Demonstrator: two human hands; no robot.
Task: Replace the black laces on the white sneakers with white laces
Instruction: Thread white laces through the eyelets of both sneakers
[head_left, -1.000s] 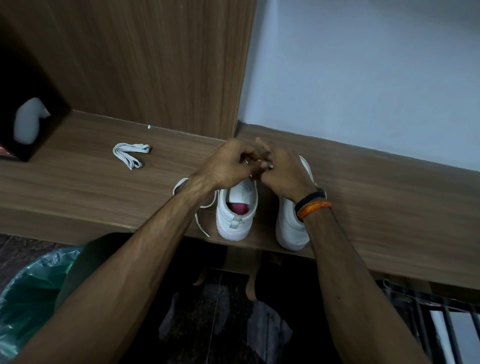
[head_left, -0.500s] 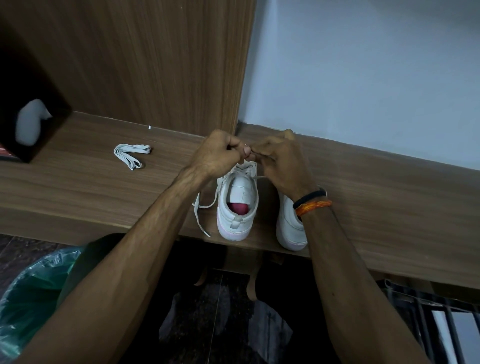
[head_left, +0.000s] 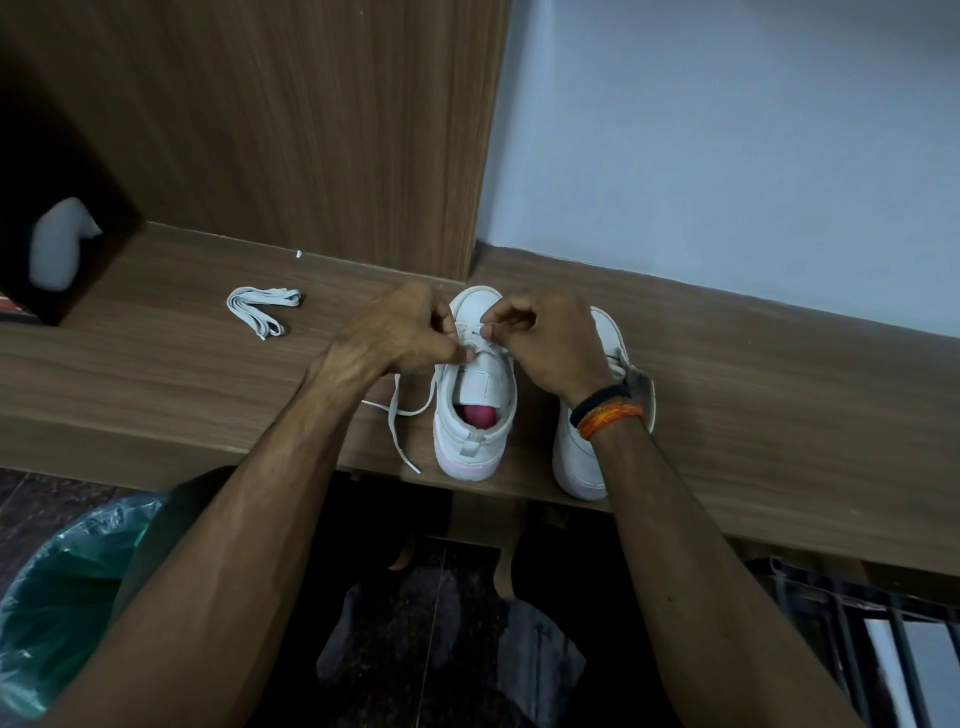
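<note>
Lacing the left sneaker at the desk (head_left: 156, 395) edge

Our left hand (head_left: 400, 338) and right hand (head_left: 545, 343) pinch the white lace (head_left: 402, 415) over the left sneaker (head_left: 475, 405); right sneaker (head_left: 582, 462) beside; spare lace bundle (head_left: 262, 309) far left.

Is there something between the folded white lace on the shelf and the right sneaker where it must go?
Yes. Between the folded white lace and the right sneaker stand the left hand, the left sneaker and the right hand, whose fingers pinch the lace on the left sneaker.
</note>
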